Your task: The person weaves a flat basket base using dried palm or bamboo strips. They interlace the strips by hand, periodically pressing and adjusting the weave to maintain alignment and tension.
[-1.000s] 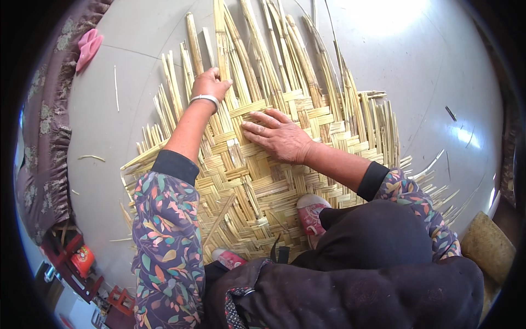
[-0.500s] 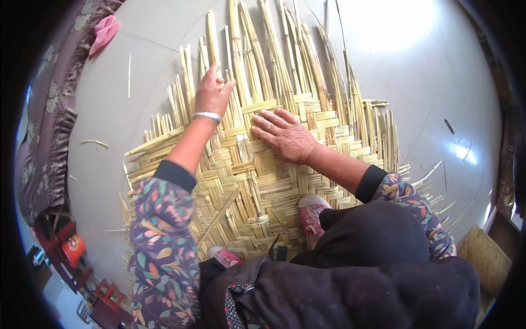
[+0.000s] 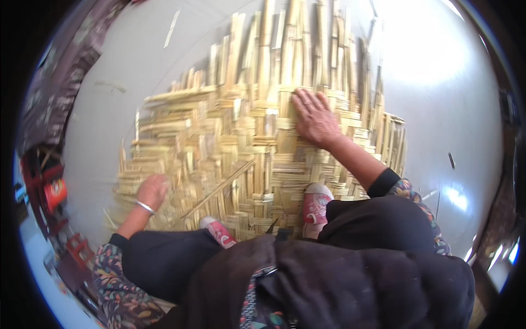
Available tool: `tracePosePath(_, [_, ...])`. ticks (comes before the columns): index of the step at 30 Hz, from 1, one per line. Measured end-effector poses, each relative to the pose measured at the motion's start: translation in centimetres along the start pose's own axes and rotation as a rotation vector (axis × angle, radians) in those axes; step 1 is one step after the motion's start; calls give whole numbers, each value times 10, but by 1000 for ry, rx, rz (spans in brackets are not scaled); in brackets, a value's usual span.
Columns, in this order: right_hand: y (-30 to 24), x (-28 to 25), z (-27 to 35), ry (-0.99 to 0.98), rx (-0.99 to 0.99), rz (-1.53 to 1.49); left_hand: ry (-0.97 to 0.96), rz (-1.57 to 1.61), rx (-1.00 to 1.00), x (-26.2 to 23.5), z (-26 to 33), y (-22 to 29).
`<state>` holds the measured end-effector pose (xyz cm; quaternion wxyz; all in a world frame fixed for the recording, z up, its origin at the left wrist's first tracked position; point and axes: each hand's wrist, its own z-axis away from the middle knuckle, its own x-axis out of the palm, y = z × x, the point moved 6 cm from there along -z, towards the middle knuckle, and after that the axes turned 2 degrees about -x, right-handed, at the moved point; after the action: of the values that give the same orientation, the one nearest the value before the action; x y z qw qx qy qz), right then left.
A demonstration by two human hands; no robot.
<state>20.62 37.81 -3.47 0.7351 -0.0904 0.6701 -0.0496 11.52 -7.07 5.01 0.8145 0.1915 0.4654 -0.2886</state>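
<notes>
The woven mat (image 3: 263, 148) fills the middle of the frame, lying on the pale floor (image 3: 438, 126), its long unwoven strips (image 3: 290, 49) fanning out toward the upper edge. The right hand (image 3: 319, 125) rests palm down near the mat's upper centre, its fingers extended and grasping nothing; if that pressure were light or uneven, the weave beneath could slide or loosen. The left hand (image 3: 152, 192), at the lower left over the mat, is blurred, so I cannot tell whether its fingers hold anything; a snag there might tug woven strips out of line. A thin loose strip (image 3: 219, 189) slants across the weave left of centre and could catch a hand or foot. The pink shoe (image 3: 316, 207) at lower centre seems to stand on the mat, and shifting weight might crack strips or skew them.
</notes>
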Motion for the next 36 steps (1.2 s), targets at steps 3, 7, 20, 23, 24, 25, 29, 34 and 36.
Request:
tracePosePath(3, [6,-8,-1,-47,72,1,-57,136,-69,33,37,23])
tracePosePath(7, [0,-8,16,81,3,84,69,221,-135,52,67,46])
tracePosePath(20, [4,-56,20,-528,-80,85,333,500,-335,125,112,38])
tracePosePath(23, [-21,-92,-20,-443,-224,143,405,530,-326,123,102,38])
tracePosePath(24, [-31,-103,-34,-408,-258,143,431,528,-323,119,98,33])
tracePosePath(25, [-41,-112,-47,-387,-323,145,457,519,-318,116,93,27])
tracePosePath(29, [-98,-124,-84,-479,-346,87,559,178,-382,103,85,-7])
tracePosePath(34, [-150,-99,-85,-594,-434,146,655,292,-555,107,125,-27])
tracePosePath(36, [-156,-84,-70,-687,-446,141,584,356,-636,125,152,-33])
